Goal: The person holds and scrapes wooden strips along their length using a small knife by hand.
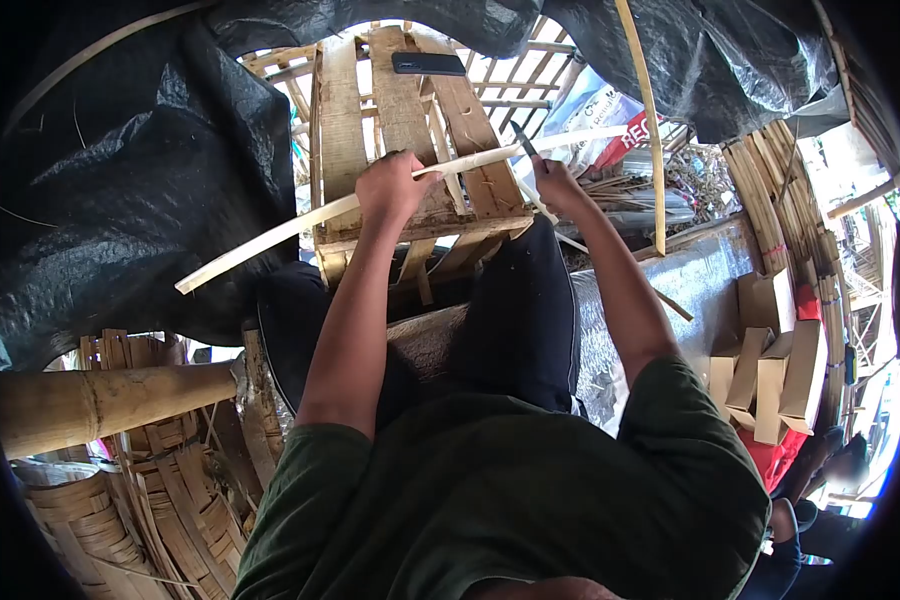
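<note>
The L hand (395, 188) is closed in a fist round a pale strip (475, 161) of wood or bamboo, thumb laid along it toward the R. The R hand (560, 188) is curled shut on the handle of a small knife (523, 139), dark blade sticking out up & to the L, away from the body.

Key relation: blade vs. strip. Strip's long axis runs on a slant, low at far L to high at R, w/ a slight bend; the blade lies across that axis, not along it, just beyond the R fingers. Looks like edge & strip meet there, but can't tell for sure if they're touching. R hand is nearer that crossing pt; L hand grips approx. mid-strip, well apart from it.

Rel. to the hands: strip passes thru the L hand, w/ 1 long end out past it to the L & the other going R, above the R hand & on in front of a red-&-white sack (625, 143). The span btwn the 2 hands is over the slatted wooden counter (405, 110), in front of the person's knees. A dark phone (429, 64) lies at the counter's far end, clear of both hands.
</note>
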Motion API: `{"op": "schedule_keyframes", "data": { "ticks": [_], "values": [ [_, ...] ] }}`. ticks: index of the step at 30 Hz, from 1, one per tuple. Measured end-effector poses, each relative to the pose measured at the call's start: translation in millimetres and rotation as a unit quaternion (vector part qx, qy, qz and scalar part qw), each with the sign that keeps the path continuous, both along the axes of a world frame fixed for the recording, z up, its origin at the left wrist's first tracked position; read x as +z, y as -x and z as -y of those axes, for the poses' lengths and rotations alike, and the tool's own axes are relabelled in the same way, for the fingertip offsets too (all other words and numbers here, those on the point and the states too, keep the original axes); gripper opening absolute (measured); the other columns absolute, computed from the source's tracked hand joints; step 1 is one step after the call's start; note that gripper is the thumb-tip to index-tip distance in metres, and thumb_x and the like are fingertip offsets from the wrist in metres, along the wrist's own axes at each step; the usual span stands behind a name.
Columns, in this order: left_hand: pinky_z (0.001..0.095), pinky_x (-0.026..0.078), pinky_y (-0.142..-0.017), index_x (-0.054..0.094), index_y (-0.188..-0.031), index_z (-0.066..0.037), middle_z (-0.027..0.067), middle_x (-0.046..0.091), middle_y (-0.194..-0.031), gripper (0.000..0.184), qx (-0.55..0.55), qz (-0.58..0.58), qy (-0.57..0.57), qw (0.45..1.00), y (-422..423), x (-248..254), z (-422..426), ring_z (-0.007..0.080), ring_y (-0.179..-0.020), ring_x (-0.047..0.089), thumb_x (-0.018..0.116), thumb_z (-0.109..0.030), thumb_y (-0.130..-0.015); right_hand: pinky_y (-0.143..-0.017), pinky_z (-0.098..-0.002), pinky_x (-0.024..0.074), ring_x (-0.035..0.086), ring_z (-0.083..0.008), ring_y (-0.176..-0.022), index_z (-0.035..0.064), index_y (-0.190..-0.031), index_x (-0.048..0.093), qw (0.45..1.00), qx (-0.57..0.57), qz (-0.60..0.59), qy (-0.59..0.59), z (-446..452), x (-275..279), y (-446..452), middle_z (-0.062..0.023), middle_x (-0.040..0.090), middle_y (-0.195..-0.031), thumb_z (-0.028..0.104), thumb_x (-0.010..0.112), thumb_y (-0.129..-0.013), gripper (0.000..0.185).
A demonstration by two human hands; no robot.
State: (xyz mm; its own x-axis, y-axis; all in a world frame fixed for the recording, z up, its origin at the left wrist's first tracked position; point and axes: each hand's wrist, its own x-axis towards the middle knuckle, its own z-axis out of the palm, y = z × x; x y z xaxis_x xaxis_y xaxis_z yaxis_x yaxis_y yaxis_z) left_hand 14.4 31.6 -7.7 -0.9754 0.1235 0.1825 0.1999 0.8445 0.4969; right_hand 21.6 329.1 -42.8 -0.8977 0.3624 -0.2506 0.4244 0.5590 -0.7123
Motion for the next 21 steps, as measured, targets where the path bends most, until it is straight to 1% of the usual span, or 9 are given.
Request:
{"op": "schedule_keyframes", "data": {
  "ticks": [5, 7, 8, 11, 12, 15, 16, 19, 21],
  "values": [
    [0.0355, 0.052, -0.068, 0.069, -0.085, -0.016, 0.0015, 0.069, -0.079, 0.036, -0.009, -0.001, 0.021, 1.0, -5, 5, -2, 0.0214, -0.077, 0.067, 0.074, -0.051, -0.076, -0.036, -0.0314, 0.0359, 0.041, -0.011, -0.043, 0.0021, -0.092, 0.057, 0.997, -0.059, 0.042, 0.039, -55, -6, 20, -0.0017, 0.045, -0.057, 0.045, 0.045, -0.1, 0.045],
    [0.0359, 0.051, -0.067, 0.069, -0.084, -0.017, 0.0021, 0.069, -0.077, 0.038, -0.008, 0.005, 0.015, 1.0, -3, 3, -2, 0.022, -0.075, 0.067, 0.074, -0.053, -0.075, -0.035, -0.0289, 0.0319, 0.038, -0.0099, -0.043, 0.0042, -0.087, 0.053, 0.978, 0.181, -0.043, -0.099, -46, -21, 13, -0.0003, 0.042, -0.058, 0.045, 0.045, -0.1, 0.044],
    [0.0363, 0.05, -0.066, 0.068, -0.083, -0.017, 0.0028, 0.068, -0.076, 0.04, -0.006, 0.011, 0.009, 1.0, -2, 1, -2, 0.0225, -0.074, 0.067, 0.073, -0.056, -0.075, -0.034, -0.0282, 0.0279, 0.036, -0.0095, -0.043, 0.0033, -0.087, 0.054, 0.997, 0.007, 0.062, 0.045, 7, 23, -4, -0.0001, 0.043, -0.06, 0.045, 0.045, -0.1, 0.045],
    [0.0365, 0.05, -0.065, 0.068, -0.083, -0.018, 0.0025, 0.068, -0.076, 0.039, -0.001, 0.01, 0.011, 1.0, -7, 7, -3, 0.0231, -0.074, 0.067, 0.073, -0.056, -0.075, -0.045, -0.034, 0.049, 0.057, -0.0194, -0.049, -0.002, -0.086, 0.063, 0.988, 0.064, 0.136, -0.021, -47, 12, 23, -0.0099, 0.058, -0.062, 0.047, 0.042, -0.099, 0.055],
    [0.0365, 0.05, -0.065, 0.068, -0.083, -0.018, 0.0025, 0.068, -0.076, 0.039, 0.0, 0.008, 0.01, 1.0, -5, 7, -3, 0.0231, -0.074, 0.067, 0.073, -0.056, -0.075, -0.044, -0.0355, 0.0468, 0.055, -0.0189, -0.048, -0.0006, -0.082, 0.063, 0.996, -0.006, 0.09, 0.008, -60, 8, 27, -0.0094, 0.057, -0.062, 0.044, 0.041, -0.099, 0.053],
    [0.0366, 0.049, -0.065, 0.068, -0.083, -0.018, 0.0024, 0.068, -0.076, 0.039, -0.001, -0.003, 0.013, 1.0, -5, 0, -3, 0.0236, -0.074, 0.067, 0.073, -0.056, -0.074, -0.041, -0.0351, 0.0421, 0.053, -0.0171, -0.047, -0.0012, -0.083, 0.061, 0.98, 0.038, 0.008, -0.195, -101, -99, 77, -0.0085, 0.055, -0.06, 0.041, 0.041, -0.1, 0.05],
    [0.0367, 0.049, -0.065, 0.068, -0.083, -0.018, 0.0023, 0.068, -0.076, 0.039, 0.001, -0.01, 0.013, 1.0, -3, -1, -2, 0.0236, -0.074, 0.067, 0.073, -0.056, -0.074, -0.041, -0.0364, 0.0406, 0.051, -0.0167, -0.049, -0.0032, -0.09, 0.06, 0.996, 0.056, 0.044, 0.058, -18, 1, 11, -0.0083, 0.053, -0.06, 0.04, 0.042, -0.099, 0.048],
    [0.0368, 0.049, -0.065, 0.068, -0.083, -0.019, 0.0023, 0.068, -0.076, 0.039, 0.002, 0.005, 0.018, 1.0, -7, -1, -3, 0.0235, -0.075, 0.067, 0.074, -0.056, -0.074, -0.038, -0.0308, 0.0312, 0.038, -0.0111, -0.042, 0.0028, -0.08, 0.053, 0.992, 0.071, 0.087, -0.054, 6, 42, -5, 0.0016, 0.043, -0.056, 0.046, 0.041, -0.1, 0.049],
    [0.0369, 0.049, -0.065, 0.068, -0.083, -0.019, 0.0023, 0.068, -0.076, 0.039, 0.01, 0.013, 0.019, 1.0, -2, 5, -3, 0.0235, -0.076, 0.067, 0.074, -0.056, -0.074, -0.037, -0.0322, 0.0294, 0.04, -0.0102, -0.041, 0.0004, -0.086, 0.057, 0.995, 0.001, 0.099, 0.025, -29, 38, 14, -0.0002, 0.044, -0.055, 0.042, 0.042, -0.101, 0.046]
  ]
}}
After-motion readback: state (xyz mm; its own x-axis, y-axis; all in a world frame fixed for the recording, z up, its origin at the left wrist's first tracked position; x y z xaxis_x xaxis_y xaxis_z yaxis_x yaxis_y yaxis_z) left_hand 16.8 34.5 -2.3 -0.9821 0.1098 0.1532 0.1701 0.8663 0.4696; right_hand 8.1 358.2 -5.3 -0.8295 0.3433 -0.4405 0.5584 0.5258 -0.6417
